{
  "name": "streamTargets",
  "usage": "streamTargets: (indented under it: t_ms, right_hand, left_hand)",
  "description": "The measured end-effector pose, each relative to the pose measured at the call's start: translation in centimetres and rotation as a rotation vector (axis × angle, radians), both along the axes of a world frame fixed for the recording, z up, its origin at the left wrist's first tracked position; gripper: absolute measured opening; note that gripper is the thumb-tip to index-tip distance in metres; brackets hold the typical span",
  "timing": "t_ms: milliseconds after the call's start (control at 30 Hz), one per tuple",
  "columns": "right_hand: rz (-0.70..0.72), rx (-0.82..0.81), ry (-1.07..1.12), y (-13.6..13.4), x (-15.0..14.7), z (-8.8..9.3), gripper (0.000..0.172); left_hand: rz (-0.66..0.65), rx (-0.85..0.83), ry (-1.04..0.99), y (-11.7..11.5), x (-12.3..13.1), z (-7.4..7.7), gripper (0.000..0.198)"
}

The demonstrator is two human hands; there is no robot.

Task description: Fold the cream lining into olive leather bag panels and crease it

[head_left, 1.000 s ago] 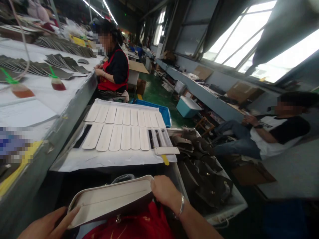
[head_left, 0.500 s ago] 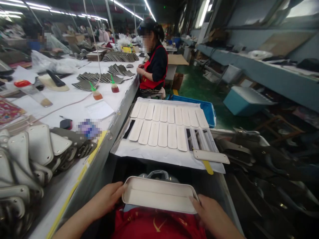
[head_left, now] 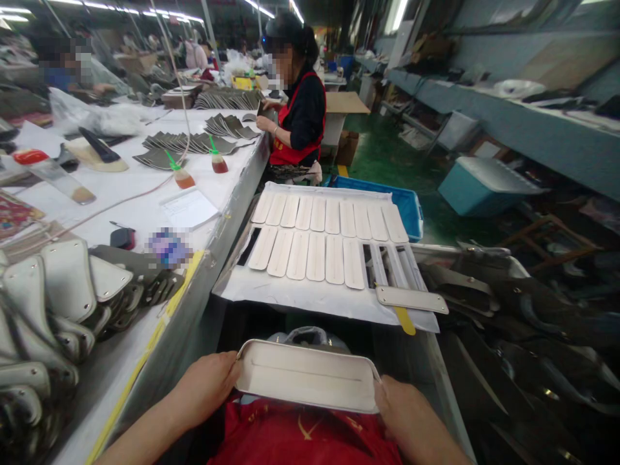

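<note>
Level above my lap, a long cream leather-like panel with rounded corners and a raised edge lies between my hands, a straight line running along its middle. It looks like a bag's base. My left hand grips its left end, and my right hand grips the right end, fingers partly hidden behind it. A pale curved handle-like loop shows just beyond it; whether they are joined I cannot tell. Ahead, similar cream strips lie in two rows on a white-covered board.
One studded cream strip rests across the board's right corner above a yellow tab. Left, a white table bears cream flaps and glue bottles. Dark bags pile up right. A co-worker sits ahead.
Both my hands have shifted their hold at the panel's ends; my right thumb has left its top face. The panel's far edge has risen slightly. The co-worker's hands have moved to a dark piece.
</note>
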State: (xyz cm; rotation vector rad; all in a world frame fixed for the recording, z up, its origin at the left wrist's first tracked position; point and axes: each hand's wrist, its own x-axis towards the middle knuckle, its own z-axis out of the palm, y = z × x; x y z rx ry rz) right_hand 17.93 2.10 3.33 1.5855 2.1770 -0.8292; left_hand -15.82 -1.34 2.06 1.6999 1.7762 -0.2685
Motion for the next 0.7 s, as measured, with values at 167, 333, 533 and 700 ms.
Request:
streamTargets:
  t_ms: [167, 333, 533, 700]
  right_hand:
    - [-0.018, -0.041, 0.072, 0.1, -0.1, 0.3, 0.036]
    - [-0.216, -0.121, 0.192, -0.3, 0.6, -0.4, 0.043]
    - [-0.253, -0.056, 0.133, -0.4, 0.6, -0.7, 0.042]
    - [-0.169, 0.001, 0.044, -0.3, 0.3, -0.4, 0.042]
  left_hand:
    - [0.002, 0.034, -0.153, 0.1, -0.2, 0.4, 0.04]
    - [0.186, -0.06, -0.532, -0.7, -1.1, 0.0, 0.047]
    - [0.324, -0.095, -0.566, -1.2, -1.1, -0.2, 0.053]
    - [-0.002, 0.114, -0.084, -0.7, 0.2, -0.4, 0.036]
